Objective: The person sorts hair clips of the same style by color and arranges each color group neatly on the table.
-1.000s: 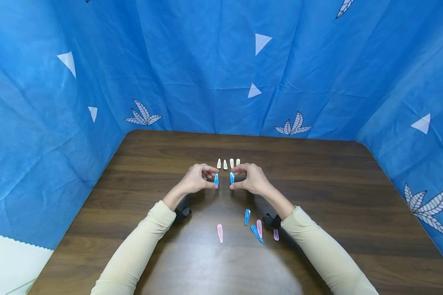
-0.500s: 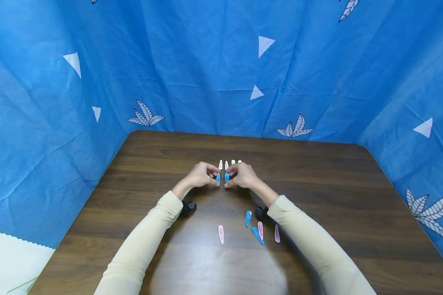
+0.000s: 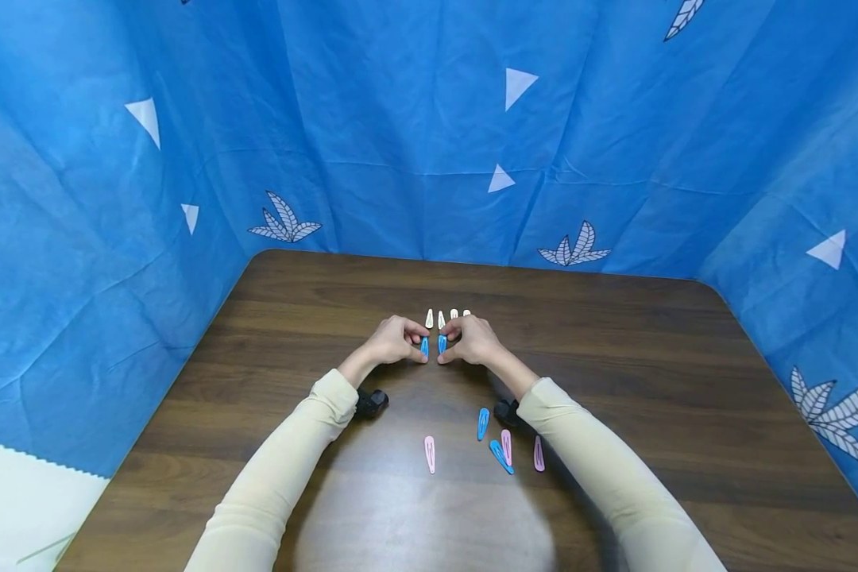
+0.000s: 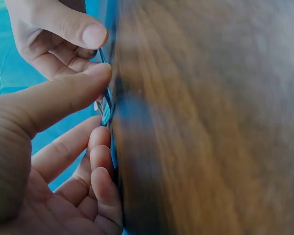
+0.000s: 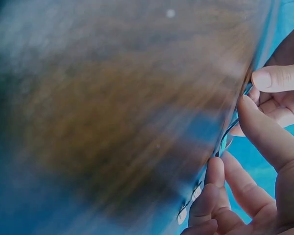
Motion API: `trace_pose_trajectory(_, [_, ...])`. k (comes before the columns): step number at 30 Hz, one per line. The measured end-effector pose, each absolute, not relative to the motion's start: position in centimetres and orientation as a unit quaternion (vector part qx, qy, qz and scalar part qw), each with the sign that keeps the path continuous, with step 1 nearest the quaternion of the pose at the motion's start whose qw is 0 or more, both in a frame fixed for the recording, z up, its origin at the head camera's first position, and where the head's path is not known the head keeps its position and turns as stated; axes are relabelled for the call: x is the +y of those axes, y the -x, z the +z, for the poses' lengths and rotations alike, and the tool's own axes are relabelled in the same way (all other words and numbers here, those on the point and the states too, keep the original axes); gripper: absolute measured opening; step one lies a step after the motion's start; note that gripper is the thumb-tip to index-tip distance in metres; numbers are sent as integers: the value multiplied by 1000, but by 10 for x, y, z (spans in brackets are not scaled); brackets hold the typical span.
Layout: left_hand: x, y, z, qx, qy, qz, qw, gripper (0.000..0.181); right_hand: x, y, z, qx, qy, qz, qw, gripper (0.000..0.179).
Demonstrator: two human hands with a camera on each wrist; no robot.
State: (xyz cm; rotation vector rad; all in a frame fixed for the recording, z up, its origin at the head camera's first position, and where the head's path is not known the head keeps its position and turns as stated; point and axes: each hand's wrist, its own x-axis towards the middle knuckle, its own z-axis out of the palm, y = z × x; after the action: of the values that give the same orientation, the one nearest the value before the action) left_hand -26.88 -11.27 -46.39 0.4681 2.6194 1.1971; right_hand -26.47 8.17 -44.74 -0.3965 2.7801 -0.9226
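Two blue snap hair clips stand out at the middle of the table in the head view. My left hand (image 3: 393,340) pinches the left blue hair clip (image 3: 425,348) between thumb and fingers, down at the tabletop. Just to its right, my right hand (image 3: 475,342) pinches the right blue hair clip (image 3: 442,344) the same way. The clips lie side by side with a narrow gap. Seen edge-on in the left wrist view is a blue clip (image 4: 108,100) between thumb and fingertips. Right behind the hands is a row of several cream hair clips (image 3: 430,318), partly covered by the right hand.
Nearer the front lie a pink hair clip (image 3: 430,454), a blue hair clip (image 3: 483,424), and a pink clip (image 3: 507,447) touching another blue clip (image 3: 500,456). One more pink clip (image 3: 539,454) is beside the right sleeve (image 3: 600,445). A blue curtain (image 3: 415,135) surrounds the wooden table (image 3: 314,286).
My right hand has moved left with its blue clip, closing the gap to the left one. My left hand has barely shifted. The head view has turned slightly.
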Motion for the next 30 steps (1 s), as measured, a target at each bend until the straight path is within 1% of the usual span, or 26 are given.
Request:
trace_pose_trajectory(10, [-113,267,-467,898,-175,394,90,48,81,262,-446,938,140,-303,91,47])
trace_pose_trajectory(18, [-115,266,-467,888,-180,415,80,51,83,259,-442,937,153,-301,92,55])
trace_pose_trajectory(21, [-116,265,-468,884,-183,425,70,49,86,257,-439,933,160,-308,92,57])
trace_pose_trajectory(25, [-117,264,-470,880,-192,432,53,40,95,250,-429,927,171,-323,84,56])
trace_pose_trajectory(30, [-117,263,-472,877,-198,436,40,32,112,226,-413,917,175,-355,53,55])
